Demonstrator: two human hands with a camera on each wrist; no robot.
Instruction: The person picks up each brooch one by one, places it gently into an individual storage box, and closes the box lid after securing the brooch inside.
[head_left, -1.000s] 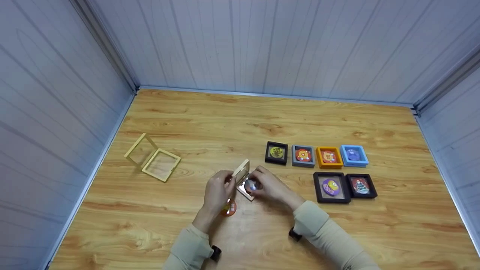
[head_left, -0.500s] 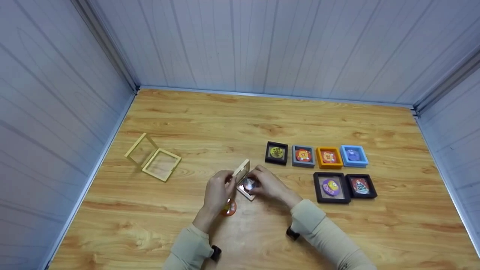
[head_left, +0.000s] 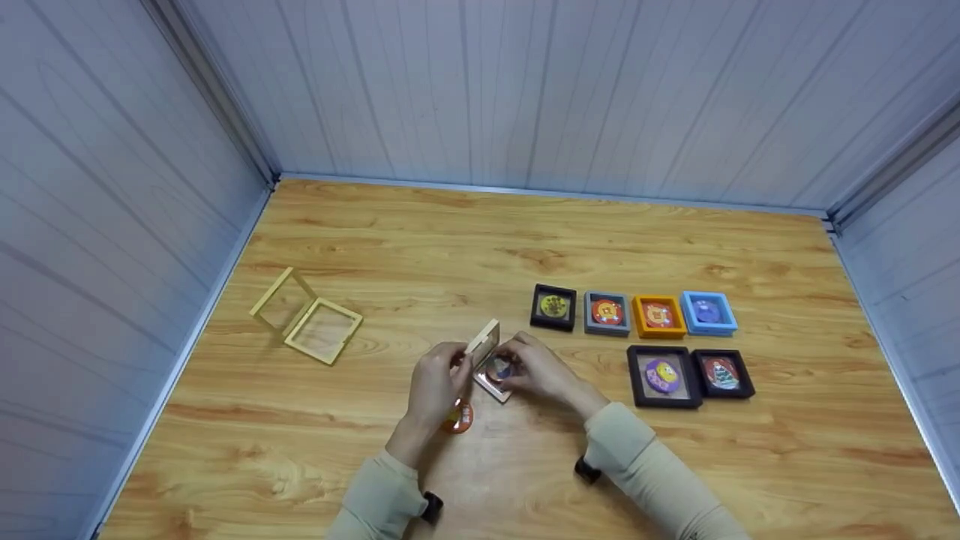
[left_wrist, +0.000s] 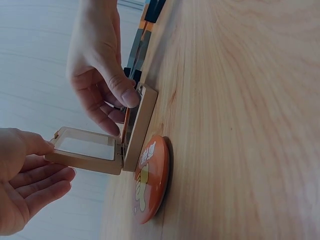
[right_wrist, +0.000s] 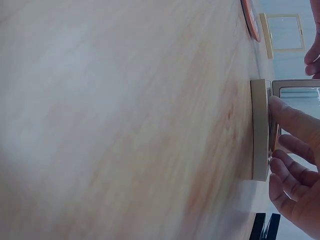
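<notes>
A small beige hinged display frame (head_left: 486,360) stands with its lid raised. My left hand (head_left: 436,379) pinches the raised lid (left_wrist: 85,145) between thumb and fingers. Over the base (right_wrist: 260,130), my right hand (head_left: 536,367) holds a round badge (head_left: 498,369) by its edges, with thumb and fingers on either side. The badge lies within the base, and my right fingers hide part of it. An orange round badge (left_wrist: 152,177) rests on the table beside the frame, near my left wrist; in the head view that hand partly covers it.
A larger yellow frame (head_left: 322,330) stands unfolded at the left. To the right are several badge-filled frames, among them a grey one (head_left: 607,313), an orange one (head_left: 658,315), a light blue one (head_left: 709,313) and a large black one (head_left: 664,376). Walls surround the wooden table (head_left: 405,247).
The badge under my right fingers has gone from tilted to lying flatter in the base, with small shifts of those fingers. My left hand and the raised lid have stayed in place.
</notes>
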